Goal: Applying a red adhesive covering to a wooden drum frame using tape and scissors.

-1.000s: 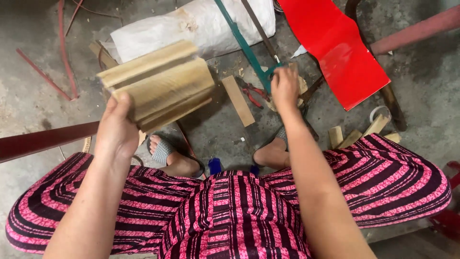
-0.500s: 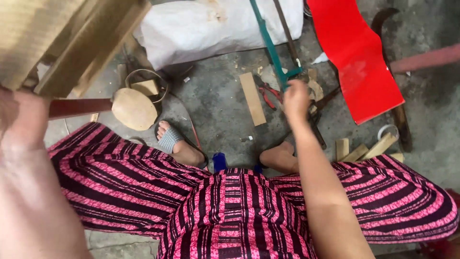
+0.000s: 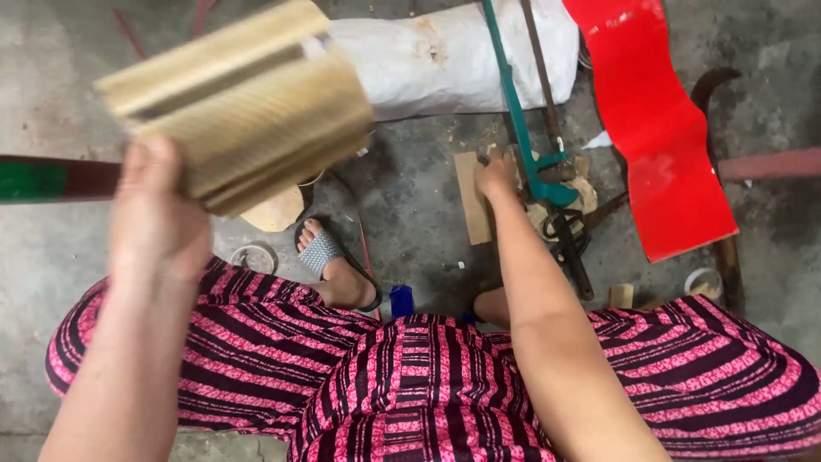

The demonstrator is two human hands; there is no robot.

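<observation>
Concrete floor (image 3: pixel 410 214): left hand (image 3: pixel 158 227) clasps a wood stack (image 3: pixel 244 107) at ten o'clock; right hand (image 3: pixel 498 178) touches scraps (image 3: pixel 472 197), grip seemingly closed, unclear.

— What's that in your left hand (image 3: pixel 158 227)?
— You've got a bundle of pale, matt wooden slats (image 3: pixel 248 107).
— And the floor (image 3: pixel 402 197)?
— Rough grey concrete. The red sheet (image 3: pixel 658 128) looks glossy plastic; the sack (image 3: pixel 453 56) is white woven cloth.

Likely a rough workshop: bare concrete floor (image 3: pixel 410 197), saw (image 3: pixel 526 137), wood offcuts (image 3: pixel 472 197), white sack (image 3: pixel 453 56).
</observation>
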